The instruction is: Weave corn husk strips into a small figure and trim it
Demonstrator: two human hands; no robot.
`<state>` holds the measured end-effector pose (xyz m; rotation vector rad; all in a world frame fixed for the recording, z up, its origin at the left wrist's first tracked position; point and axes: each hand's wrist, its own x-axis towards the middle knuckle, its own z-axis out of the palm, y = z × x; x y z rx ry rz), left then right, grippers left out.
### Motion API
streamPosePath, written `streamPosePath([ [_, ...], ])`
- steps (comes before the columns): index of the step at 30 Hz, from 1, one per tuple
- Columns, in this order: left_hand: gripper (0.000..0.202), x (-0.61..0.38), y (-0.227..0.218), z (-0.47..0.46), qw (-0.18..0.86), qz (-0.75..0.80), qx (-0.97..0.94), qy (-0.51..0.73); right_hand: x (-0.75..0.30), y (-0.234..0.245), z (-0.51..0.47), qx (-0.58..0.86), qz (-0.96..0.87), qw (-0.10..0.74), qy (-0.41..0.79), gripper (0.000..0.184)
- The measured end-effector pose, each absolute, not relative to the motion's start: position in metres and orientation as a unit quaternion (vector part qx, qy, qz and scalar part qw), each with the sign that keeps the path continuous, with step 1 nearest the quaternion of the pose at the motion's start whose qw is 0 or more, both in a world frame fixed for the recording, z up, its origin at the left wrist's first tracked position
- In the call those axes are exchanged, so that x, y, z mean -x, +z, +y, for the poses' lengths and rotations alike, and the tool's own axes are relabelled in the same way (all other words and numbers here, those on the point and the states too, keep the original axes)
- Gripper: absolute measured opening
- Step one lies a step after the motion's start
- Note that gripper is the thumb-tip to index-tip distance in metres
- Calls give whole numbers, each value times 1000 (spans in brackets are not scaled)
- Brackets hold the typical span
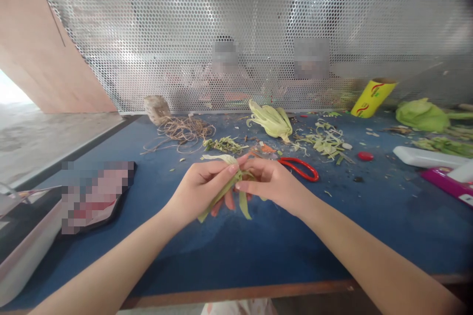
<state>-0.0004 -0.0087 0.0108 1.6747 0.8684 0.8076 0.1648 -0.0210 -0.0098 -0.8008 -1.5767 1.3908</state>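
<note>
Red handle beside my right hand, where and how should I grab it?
Pinch the rounded right end of the red handle, probably best coming from the right. That end curves into an open loop, appears to rest on the blue table, and is uncovered, while the left end runs behind your right hand, which hides what joins it.

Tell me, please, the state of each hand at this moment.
Left hand: closed, holding green leaf strips.
Right hand: closed, fingers pinching the same strips.
</note>
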Motion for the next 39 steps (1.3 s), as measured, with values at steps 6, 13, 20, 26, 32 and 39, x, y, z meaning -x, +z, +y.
streamPosePath([
  [6, 11, -2, 7, -6, 551, 345, -680, 339, -168, -8, -26, 393, -636, 444, 495, 34],
  [13, 11, -4, 0, -7, 469, 376, -711, 364, -169, -10, -27, 462, -681, 439, 360, 43],
  [20, 14, 2, 7, -10, 394, 414, -718, 397, -180, -7, -28, 489, -684, 406, 359, 47],
  [26, 20, 2, 11, -7, 483, 374, -720, 329, -182, -3, -29, 437, -704, 369, 421, 47],
  [32, 43, 0, 8, -8, 508, 344, -726, 308, -171, -7, -28, 403, -649, 423, 487, 35],
  [39, 42, 2, 11, -10, 455, 391, -717, 355, -164, -6, -25, 397, -609, 449, 520, 10],
])
